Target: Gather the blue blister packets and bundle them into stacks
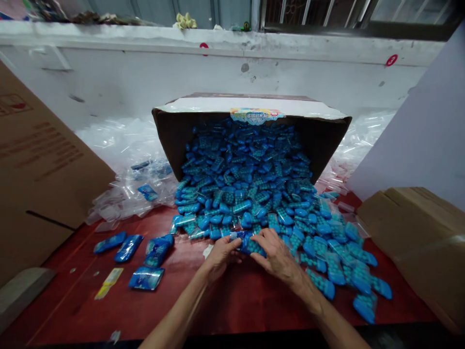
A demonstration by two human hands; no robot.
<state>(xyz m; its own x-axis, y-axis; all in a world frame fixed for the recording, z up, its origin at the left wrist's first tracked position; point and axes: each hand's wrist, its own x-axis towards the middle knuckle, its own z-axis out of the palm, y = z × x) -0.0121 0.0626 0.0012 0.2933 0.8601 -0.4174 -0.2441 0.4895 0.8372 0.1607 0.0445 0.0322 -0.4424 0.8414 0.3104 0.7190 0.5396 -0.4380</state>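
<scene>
At the front edge of a large pile of small blue packs (247, 194), both hands meet on one blue pack (250, 245) with a clear part showing blue-green beads. My left hand (221, 257) pinches its left end between thumb and fingers. My right hand (274, 252) grips its right end, thumb below and fingers above. The pile spills out of a carton (329, 150) lying on its side, its opening facing me. Several blue printed sleeves (146, 278) lie on the red table (218, 310) left of my hands.
Clear plastic pieces (119, 194) are heaped behind left, more behind right. A tall cardboard box (39, 169) stands left, a smaller one (417, 237) right. A yellow and white strip (109, 283) lies front left. Behind runs a white wall ledge (308, 46).
</scene>
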